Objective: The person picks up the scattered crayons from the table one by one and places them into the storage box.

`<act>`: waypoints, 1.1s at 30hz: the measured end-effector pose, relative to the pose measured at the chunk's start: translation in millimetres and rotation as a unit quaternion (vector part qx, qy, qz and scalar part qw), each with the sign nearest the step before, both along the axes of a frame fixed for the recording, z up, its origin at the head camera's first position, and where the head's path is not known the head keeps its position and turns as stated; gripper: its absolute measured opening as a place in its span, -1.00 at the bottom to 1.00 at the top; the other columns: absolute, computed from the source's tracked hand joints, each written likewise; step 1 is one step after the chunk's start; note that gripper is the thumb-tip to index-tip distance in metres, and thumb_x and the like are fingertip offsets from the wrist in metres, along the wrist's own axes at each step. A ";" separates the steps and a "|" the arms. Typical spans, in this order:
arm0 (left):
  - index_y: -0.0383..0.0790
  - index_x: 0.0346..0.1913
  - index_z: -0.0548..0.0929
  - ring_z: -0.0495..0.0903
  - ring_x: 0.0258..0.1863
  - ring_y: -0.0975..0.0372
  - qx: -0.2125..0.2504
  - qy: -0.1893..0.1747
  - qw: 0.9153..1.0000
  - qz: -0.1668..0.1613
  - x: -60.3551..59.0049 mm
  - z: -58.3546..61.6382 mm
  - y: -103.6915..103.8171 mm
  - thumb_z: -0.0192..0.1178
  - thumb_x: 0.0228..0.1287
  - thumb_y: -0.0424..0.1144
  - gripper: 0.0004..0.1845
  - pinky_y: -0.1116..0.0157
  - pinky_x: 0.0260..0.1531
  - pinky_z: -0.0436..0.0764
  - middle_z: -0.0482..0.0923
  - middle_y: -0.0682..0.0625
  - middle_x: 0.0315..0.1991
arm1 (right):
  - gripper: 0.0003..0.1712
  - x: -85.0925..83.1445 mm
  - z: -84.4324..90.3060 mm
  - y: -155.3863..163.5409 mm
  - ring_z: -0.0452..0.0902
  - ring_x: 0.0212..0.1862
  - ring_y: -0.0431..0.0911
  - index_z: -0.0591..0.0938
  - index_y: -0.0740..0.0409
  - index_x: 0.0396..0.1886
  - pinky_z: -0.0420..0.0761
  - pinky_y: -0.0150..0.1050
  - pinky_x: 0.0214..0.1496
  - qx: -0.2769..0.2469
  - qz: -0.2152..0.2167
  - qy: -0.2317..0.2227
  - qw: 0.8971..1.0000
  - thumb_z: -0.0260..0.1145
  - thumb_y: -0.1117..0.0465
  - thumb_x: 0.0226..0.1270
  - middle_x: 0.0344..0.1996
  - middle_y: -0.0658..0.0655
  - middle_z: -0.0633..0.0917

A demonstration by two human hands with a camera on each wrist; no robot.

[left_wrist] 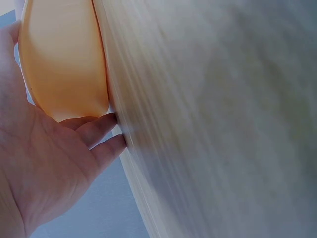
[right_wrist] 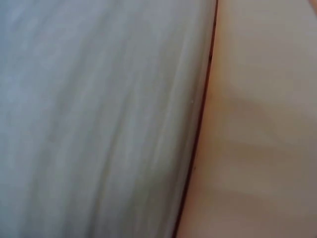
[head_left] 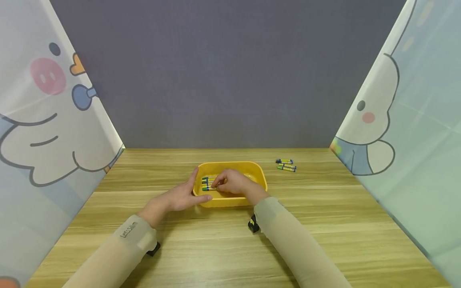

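1. Only one bit of readable writing: "Letssiim"-like word on the left sleeve (head_left: 129, 231), letters small, spelling not certain.
2. Crayons carry labels (yellow/blue/green bands) but any print is too small to read, both those in the tray and those loose on the table.
3. Landmark = yellow tray (head_left: 257, 173), sitting on the wooden table (head_left: 324, 224) at mid-depth.
4. Left hand (head_left: 180, 196) lies flat vs. the tray's left outer wall, fingers straight, thumb up along the rim; holding nothing, just pressing. Left wrist view confirms: palm & fingers against the orange-yellow wall.
5. Right hand (head_left: 234, 183) is inside the tray, fingers curled down over the crayons in the tray (head_left: 208, 183), which lie in a row at the tray's left end. Fingertips pinch or touch one at its right end; looks like a narrow pinch, but the fingers cover the contact.
6. Three loose crayons (head_left: 286, 165) lie right of the tray & slightly behind it, well apart from it.
7. Hard to see: right wrist view is all blur, grey-white & peach areas w/ a dark edge between, nothing identifiable. Left wrist view's table is smeared.
8. Small black objects by each wrist, in front of the tray, are partly hidden under the sleeves.
9. Cartoon-print curtains both sides of the tray, cut off by frame edges; grey wall behind.
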State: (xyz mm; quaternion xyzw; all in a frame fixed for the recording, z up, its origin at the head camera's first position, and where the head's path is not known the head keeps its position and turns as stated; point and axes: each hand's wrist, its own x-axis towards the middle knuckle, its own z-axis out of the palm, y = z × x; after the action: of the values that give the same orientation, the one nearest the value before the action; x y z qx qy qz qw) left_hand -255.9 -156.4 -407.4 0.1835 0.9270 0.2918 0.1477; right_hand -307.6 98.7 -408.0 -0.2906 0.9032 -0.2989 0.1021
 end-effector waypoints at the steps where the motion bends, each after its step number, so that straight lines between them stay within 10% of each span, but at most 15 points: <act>1: 0.00 0.78 -0.59 0.45 0.56 -0.22 0.000 0.000 1.000 0.002 -0.2 -0.2 -0.2 0.18 0.39 0.58 0.42 -0.24 0.56 0.41 0.11 -0.44 0.72 | -0.79 -0.2 -0.1 -0.1 0.56 -0.02 -0.13 0.91 -0.05 -0.01 0.64 -0.11 0.20 0.004 0.000 0.003 1.000 0.44 0.29 0.56 0.02 0.01 0.78; 22: -0.09 0.79 -0.54 0.48 0.53 -0.26 0.005 0.006 1.000 0.001 1.1 -1.2 0.7 0.21 0.41 0.54 0.41 -0.28 0.55 0.40 0.16 -0.49 0.69 | -0.71 4.5 17.0 7.3 0.60 -0.14 -0.15 0.83 0.04 0.20 0.66 -0.18 0.03 -0.033 -0.012 -0.002 0.999 0.44 0.18 0.58 -0.04 -0.04 0.80; 33: -0.03 0.78 -0.56 0.46 0.55 -0.24 0.006 -0.001 1.000 0.004 -1.2 -2.4 0.9 0.21 0.37 0.59 0.44 -0.26 0.57 0.38 0.21 -0.47 0.68 | -0.63 -3.3 57.9 101.9 0.50 -0.26 -0.06 0.79 0.00 0.32 0.53 -0.20 -0.26 -0.068 -0.084 0.043 0.993 0.39 0.06 0.64 0.13 0.15 0.75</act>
State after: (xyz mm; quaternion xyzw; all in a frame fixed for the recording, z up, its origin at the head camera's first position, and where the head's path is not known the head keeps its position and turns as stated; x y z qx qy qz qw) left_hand -257.1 -155.5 -409.8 0.1806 0.9259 0.2977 0.1463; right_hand -310.9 200.6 -350.1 -0.2329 0.9053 -0.3547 0.0174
